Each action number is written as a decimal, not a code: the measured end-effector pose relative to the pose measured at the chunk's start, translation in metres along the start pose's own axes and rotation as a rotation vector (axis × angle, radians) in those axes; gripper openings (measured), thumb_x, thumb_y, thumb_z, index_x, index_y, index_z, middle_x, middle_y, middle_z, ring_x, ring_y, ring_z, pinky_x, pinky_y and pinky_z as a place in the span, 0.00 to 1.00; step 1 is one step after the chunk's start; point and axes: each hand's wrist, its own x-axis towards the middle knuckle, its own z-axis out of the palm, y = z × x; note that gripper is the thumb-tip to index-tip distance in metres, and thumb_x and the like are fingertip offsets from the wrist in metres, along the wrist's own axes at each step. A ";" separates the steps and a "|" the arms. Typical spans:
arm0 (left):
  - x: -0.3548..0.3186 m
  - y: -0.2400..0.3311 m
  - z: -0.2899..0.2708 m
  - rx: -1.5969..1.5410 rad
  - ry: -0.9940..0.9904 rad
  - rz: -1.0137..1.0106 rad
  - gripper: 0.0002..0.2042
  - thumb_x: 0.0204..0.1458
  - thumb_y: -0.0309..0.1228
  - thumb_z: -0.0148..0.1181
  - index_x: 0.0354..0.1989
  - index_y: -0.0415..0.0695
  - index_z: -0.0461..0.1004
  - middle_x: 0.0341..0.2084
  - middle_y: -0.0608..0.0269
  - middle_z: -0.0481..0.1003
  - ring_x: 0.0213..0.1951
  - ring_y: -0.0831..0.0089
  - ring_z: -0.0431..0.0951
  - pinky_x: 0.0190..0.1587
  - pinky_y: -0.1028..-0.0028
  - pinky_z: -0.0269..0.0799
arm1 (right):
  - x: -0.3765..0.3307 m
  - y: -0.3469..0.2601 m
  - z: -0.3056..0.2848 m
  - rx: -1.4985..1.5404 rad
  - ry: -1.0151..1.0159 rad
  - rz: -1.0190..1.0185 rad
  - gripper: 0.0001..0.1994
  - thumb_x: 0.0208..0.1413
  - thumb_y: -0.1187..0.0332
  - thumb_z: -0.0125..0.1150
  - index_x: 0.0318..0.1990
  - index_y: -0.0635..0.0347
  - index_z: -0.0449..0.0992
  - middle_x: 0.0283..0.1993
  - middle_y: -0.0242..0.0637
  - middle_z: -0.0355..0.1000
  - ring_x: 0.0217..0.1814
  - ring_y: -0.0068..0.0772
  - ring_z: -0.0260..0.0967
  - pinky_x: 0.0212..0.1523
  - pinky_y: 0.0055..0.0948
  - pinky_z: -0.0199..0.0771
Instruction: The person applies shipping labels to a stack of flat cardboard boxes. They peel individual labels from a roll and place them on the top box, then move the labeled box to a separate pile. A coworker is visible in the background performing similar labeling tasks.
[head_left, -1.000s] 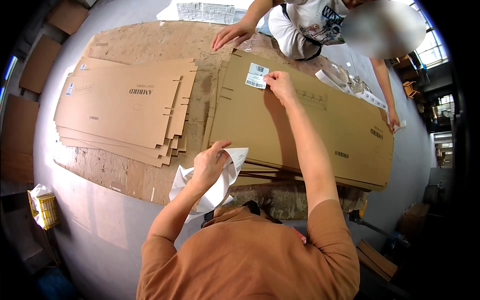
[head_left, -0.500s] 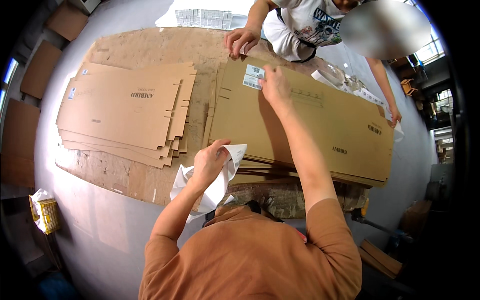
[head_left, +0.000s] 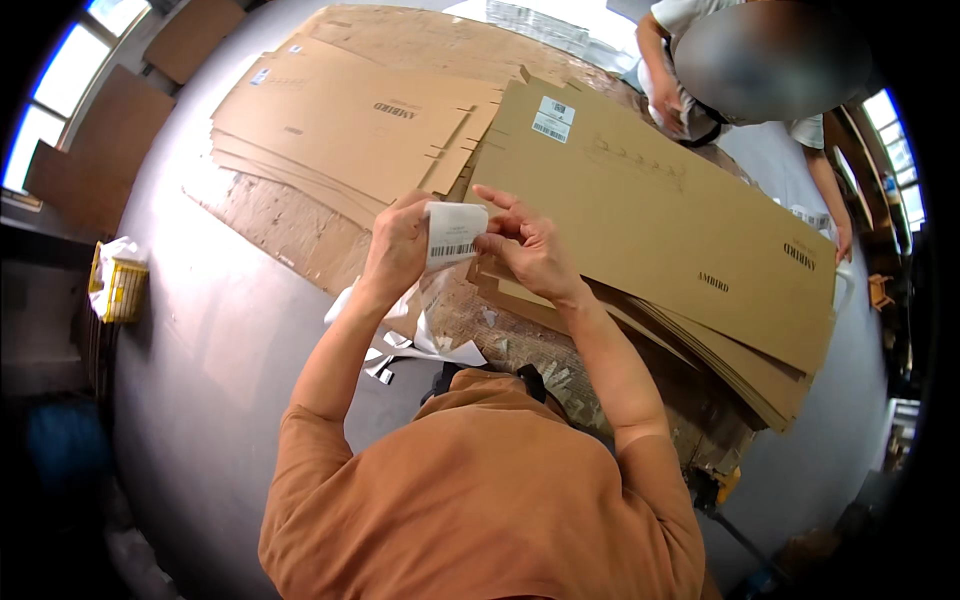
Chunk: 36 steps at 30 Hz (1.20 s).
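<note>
My left hand [head_left: 398, 245] is closed on a white strip of barcode labels [head_left: 455, 232], holding its end up above the table's near edge. The strip's crumpled backing paper [head_left: 425, 335] hangs down below that hand in front of my body. My right hand [head_left: 530, 250] meets the strip's right edge with thumb and a curled finger pinched there, the index finger stretched out above. Just beyond lies a stack of flat brown cardboard cartons [head_left: 640, 215], with two white labels [head_left: 553, 120] stuck near the top sheet's far left corner.
Another stack of flat cartons [head_left: 340, 125] lies to the left on the worn wooden table [head_left: 265, 225]. Across the table, a co-worker's hand [head_left: 668, 105] is near the far edge; the other hand [head_left: 843, 242] is at the right stack's far right corner. A yellow basket [head_left: 123, 285] stands at left.
My right hand has left the label on the top carton and come back to the strip in my left hand. The co-worker's hand has drawn off the carton's far corner. The view has turned.
</note>
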 end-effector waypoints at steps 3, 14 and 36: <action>-0.016 0.014 -0.014 0.064 0.147 0.057 0.09 0.46 0.21 0.59 0.38 0.38 0.77 0.32 0.59 0.76 0.36 0.66 0.77 0.40 0.72 0.72 | -0.009 -0.018 0.015 -0.021 -0.064 -0.026 0.22 0.53 0.82 0.57 0.57 0.67 0.68 0.32 0.29 0.68 0.37 0.16 0.66 0.40 0.18 0.70; -0.029 0.033 0.004 -0.222 -0.063 -0.092 0.08 0.42 0.24 0.67 0.26 0.39 0.72 0.21 0.68 0.74 0.26 0.84 0.71 0.28 0.80 0.67 | -0.040 -0.045 0.010 -0.220 0.019 -0.053 0.13 0.54 0.79 0.59 0.47 0.64 0.75 0.34 0.30 0.73 0.36 0.17 0.68 0.39 0.18 0.71; 0.047 -0.013 0.150 0.062 -0.169 -0.038 0.13 0.48 0.28 0.57 0.44 0.44 0.72 0.29 0.53 0.78 0.30 0.52 0.77 0.32 0.63 0.71 | 0.060 0.002 -0.267 -0.229 0.598 0.239 0.06 0.55 0.72 0.58 0.36 0.64 0.77 0.25 0.25 0.68 0.22 0.11 0.56 0.20 0.16 0.56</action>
